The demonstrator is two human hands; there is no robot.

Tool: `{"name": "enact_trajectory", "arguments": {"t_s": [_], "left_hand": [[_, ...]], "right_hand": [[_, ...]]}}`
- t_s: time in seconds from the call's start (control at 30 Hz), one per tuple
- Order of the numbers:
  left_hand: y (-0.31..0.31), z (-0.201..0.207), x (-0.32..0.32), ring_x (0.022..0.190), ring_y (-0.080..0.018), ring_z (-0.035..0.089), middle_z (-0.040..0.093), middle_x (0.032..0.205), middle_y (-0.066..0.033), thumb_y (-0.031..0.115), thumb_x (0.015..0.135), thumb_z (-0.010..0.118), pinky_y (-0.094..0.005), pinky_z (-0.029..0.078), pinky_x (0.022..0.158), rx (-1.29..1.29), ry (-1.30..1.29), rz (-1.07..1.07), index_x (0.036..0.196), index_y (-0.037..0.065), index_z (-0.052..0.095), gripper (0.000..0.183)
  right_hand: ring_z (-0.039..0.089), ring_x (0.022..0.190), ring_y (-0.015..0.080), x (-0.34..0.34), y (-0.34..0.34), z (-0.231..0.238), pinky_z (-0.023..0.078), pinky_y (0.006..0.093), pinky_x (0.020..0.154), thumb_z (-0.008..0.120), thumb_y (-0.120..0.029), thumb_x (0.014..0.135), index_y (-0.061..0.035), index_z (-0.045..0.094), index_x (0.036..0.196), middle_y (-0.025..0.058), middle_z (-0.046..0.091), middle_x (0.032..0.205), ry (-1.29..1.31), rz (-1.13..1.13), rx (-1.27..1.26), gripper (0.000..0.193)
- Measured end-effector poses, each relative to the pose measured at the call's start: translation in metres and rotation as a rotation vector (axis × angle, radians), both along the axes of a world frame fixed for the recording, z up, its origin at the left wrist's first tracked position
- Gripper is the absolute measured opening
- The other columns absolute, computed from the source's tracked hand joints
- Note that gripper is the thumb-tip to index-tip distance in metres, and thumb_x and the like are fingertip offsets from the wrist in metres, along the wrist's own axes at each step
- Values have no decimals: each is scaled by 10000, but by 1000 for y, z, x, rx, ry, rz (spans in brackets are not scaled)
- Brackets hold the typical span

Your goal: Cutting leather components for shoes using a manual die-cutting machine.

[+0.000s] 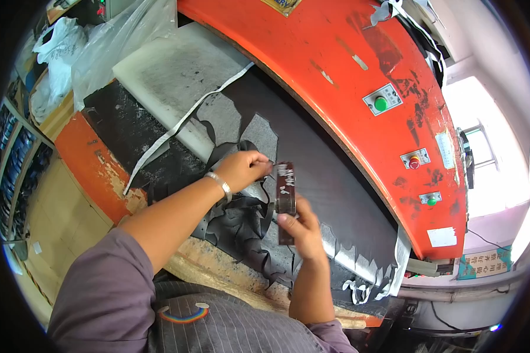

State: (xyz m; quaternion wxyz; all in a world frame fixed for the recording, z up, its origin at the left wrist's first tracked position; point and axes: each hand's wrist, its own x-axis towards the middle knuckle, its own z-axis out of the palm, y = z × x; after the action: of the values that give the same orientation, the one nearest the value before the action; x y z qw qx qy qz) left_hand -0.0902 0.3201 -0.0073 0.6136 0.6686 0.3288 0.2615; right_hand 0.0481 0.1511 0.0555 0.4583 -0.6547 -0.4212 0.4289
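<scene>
My right hand (pixel 301 228) is closed round the lower end of a narrow, dark brown cutting die (pixel 286 191) with white marks on its side. The die is upright in the picture, over the sheet of dark leather (pixel 330 170). Just to its left, my left hand (pixel 247 169) has its fingers pinched together near the die's upper end; what they hold, if anything, I cannot make out. Crumpled dark leather scraps (pixel 241 226) with jagged cut edges lie below my left hand. Between the cut-outs the pale cutting board (pixel 259 136) shows.
The orange press beam (pixel 330 65) runs along the far side, with a green button (pixel 380 103) and a red button (pixel 414 162). A thick whitish slab (pixel 176 65) lies at the upper left beside plastic bags (pixel 62 53). White leather trimmings (pixel 359 291) hang at the near right.
</scene>
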Motion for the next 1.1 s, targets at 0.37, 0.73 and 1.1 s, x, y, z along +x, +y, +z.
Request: {"name": "enact_trajectory", "arguments": {"t_s": [0.37,0.73,1.1], "left_hand": [[-30,9,-40,718,-108,574,646,852,-30,-13,724,604,-252,467,677,-42,113,-58,1081,46,616,362],[-17,52,-54,974,-308,573,646,1000,-111,158,797,614,-418,424,904,683,211,-25,1032,70,628,251],[-21,-14,18,882,-221,520,566,843,-18,146,752,613,-364,414,812,935,197,67,1006,120,697,269]], "right_hand": [[409,1215,403,48,60,-22,397,425,987,773,-318,696,-87,628,1140,292,379,1389,-996,-125,-113,522],[480,1167,302,79,-3,-52,291,436,1019,797,-348,680,-89,357,1421,172,562,1245,-857,-167,1,899],[529,1001,259,71,5,-49,311,396,995,763,-247,660,-46,393,1390,134,588,1095,-987,-193,10,843]]}}
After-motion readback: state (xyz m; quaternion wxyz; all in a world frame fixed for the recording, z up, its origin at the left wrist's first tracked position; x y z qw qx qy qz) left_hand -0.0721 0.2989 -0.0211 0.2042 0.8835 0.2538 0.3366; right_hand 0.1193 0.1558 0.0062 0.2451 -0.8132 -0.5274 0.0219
